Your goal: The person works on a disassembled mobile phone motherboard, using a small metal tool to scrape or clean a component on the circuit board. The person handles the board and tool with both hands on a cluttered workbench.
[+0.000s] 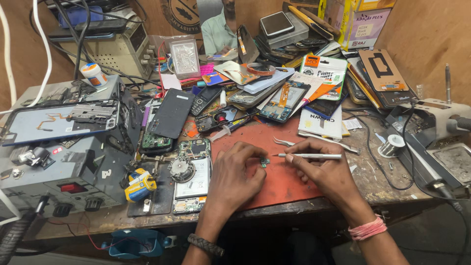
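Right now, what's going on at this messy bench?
A person is bent over a red work mat. Their left hand steadies a tiny circuit part while the right hand holds a thin metal tool pointed at it. An opened phone lies to the left, tweezers just beyond.

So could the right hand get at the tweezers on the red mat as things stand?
Probably yes: the tweezers lie bare on the red mat just beyond the right hand, nothing between them, though that hand holds a thin metal tool.
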